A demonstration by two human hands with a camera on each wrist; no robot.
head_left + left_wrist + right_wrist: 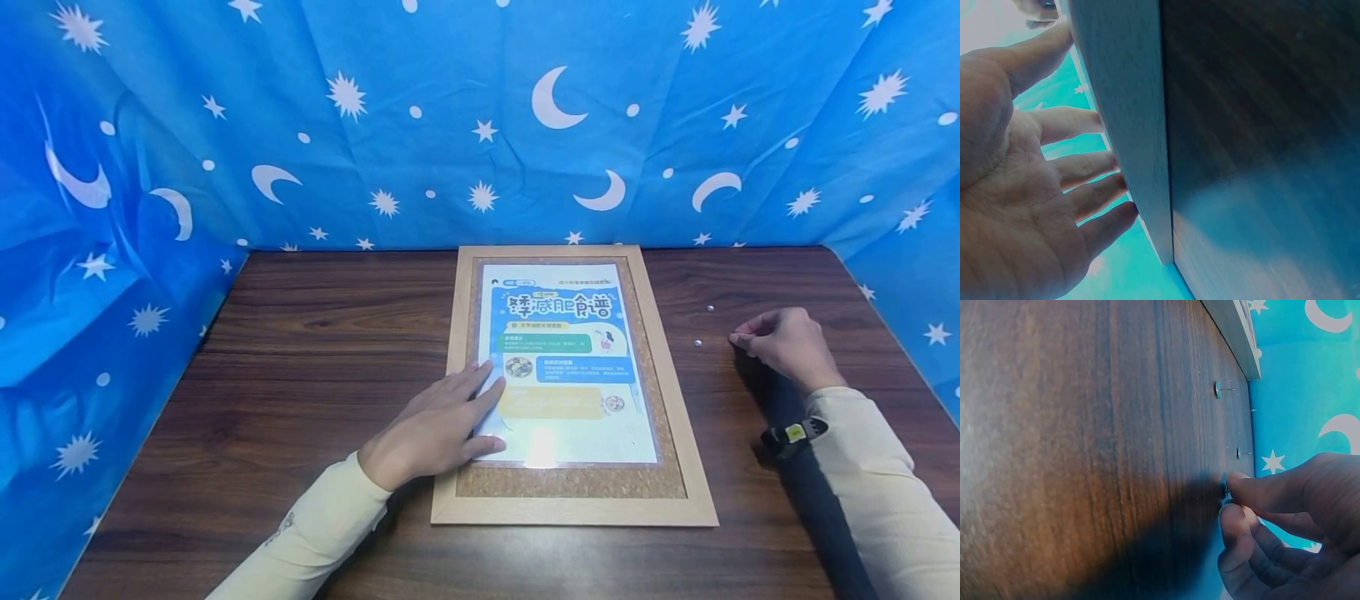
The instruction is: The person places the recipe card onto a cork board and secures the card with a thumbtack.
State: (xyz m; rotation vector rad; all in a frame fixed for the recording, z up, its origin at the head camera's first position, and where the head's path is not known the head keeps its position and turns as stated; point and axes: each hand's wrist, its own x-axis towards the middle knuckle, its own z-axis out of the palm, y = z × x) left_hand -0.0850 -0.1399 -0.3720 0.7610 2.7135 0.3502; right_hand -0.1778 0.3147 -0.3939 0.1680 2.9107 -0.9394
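My left hand (442,425) lies with its fingers spread on the left edge of a printed poster sheet (555,446), which lies on a wood-framed cork board (570,483). In the left wrist view, the straight fingertips (1085,167) reach over the frame's edge. Right of the board, my right hand (787,346) pinches a thumbtack (1226,487) between thumb and forefinger, low at the tabletop. Most of this tack is hidden by the fingertips. Two more thumbtacks (710,308) lie just left of that hand; in the right wrist view, the nearer tack (1217,390) stands point up.
The dark wooden table (315,333) extends on both sides of the board. A blue cloth (450,125) with white moons and stars hangs behind the table and down its sides. A dark band (795,433) with a yellow-green face sits on the right wrist.
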